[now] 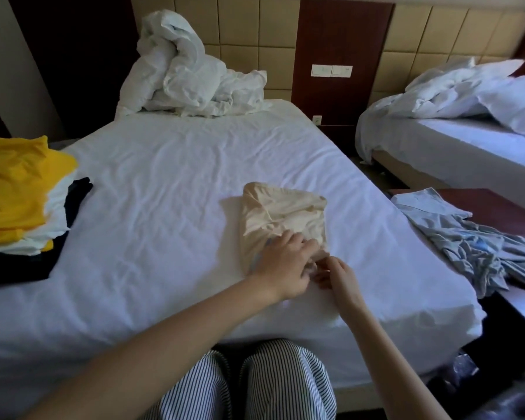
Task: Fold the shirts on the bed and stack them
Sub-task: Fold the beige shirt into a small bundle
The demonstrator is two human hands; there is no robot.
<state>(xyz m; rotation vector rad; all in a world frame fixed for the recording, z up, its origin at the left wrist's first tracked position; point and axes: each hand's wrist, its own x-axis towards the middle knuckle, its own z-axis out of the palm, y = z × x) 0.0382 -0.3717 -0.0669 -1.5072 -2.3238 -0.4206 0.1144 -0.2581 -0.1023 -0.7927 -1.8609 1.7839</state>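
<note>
L hand (281, 265) fingers (308, 245) are bent down over the near end of the cream shirt (282, 219) and grip the cloth, knuckles up; R hand (335, 274) sits just beside it, almost touching, thumb and curled fingers pinching the shirt's near right corner, though the L hand partly hides that spot; both forearms are bare, L coming in from lower left, R from lower right.

The cream shirt lies folded into a narrow bundle on the bed (164, 165), right of centre, near the front edge, w/ its far end wrinkled and slightly raised; white sheet under it is creased.

On the bed's left edge, well apart from the hands, is a stack (15, 195) of folded shirts: yellow on top, white under it, dark ones at the bottom.

A crumpled white duvet (188, 77) is heaped at the head end; a light blue shirt (467, 244) lies rumpled on the dark side table (491, 207) to the right, hanging over its near side; a second bed (455, 140) w/ loose bedding stands beyond; striped trousers (273, 386) show at bottom centre against the bed's front edge.
</note>
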